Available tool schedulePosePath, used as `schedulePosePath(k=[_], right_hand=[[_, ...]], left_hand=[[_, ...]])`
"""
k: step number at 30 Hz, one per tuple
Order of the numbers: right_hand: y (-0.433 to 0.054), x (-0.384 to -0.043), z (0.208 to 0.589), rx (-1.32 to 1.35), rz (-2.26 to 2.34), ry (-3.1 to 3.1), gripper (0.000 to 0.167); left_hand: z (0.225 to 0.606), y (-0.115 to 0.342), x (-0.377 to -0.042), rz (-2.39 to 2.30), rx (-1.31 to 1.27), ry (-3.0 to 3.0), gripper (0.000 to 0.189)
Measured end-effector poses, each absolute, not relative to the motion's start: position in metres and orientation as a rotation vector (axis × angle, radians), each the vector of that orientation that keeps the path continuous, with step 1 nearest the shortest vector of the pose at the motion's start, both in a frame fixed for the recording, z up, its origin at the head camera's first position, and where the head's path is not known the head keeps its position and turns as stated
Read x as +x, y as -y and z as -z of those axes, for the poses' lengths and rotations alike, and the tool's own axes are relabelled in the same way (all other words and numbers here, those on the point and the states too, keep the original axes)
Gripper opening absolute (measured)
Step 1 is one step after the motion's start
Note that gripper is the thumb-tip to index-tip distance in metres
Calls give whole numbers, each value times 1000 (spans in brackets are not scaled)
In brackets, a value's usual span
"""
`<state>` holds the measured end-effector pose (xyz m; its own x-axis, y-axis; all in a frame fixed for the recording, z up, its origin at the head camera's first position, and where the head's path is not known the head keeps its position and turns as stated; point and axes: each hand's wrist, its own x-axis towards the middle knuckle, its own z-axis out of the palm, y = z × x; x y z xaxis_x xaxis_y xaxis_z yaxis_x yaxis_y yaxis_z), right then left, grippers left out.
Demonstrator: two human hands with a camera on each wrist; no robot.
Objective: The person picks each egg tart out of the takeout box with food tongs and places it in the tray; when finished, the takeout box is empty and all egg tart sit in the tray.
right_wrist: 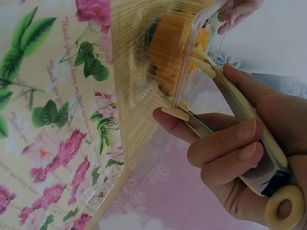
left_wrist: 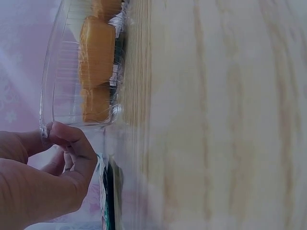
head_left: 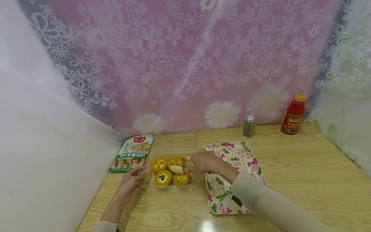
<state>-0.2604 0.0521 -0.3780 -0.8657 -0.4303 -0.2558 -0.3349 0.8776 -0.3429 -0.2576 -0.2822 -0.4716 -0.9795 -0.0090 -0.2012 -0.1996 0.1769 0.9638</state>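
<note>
Several yellow egg tarts [head_left: 159,165] sit in a clear plastic box [left_wrist: 86,119]; one tart [head_left: 163,178] has dark berries on top. My left hand [head_left: 130,183] is at the box's left side, thumb and index finger pinching its rim in the left wrist view. In my right hand [head_left: 203,162] is a pair of metal tongs [right_wrist: 238,106] with cream tips and a ring at the end. The arms of the tongs stand apart, with one tip over the tarts at the box's right side.
Right of the box lies a floral tray [head_left: 218,196]. A mushroom soup packet [head_left: 131,154] lies behind the left hand. Along the back stand a spice jar [head_left: 249,126] and a red sauce bottle [head_left: 293,116]. A floral curtain [head_left: 191,71] hangs behind the wooden table [head_left: 313,167].
</note>
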Motion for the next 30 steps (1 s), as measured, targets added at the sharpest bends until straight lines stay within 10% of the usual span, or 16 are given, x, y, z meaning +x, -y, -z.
schedulePosePath(k=[30], right_hand=[[-99, -243, 356, -743, 661, -2774, 59]], left_hand=[[472, 278, -257, -1922, -231, -2334, 38]])
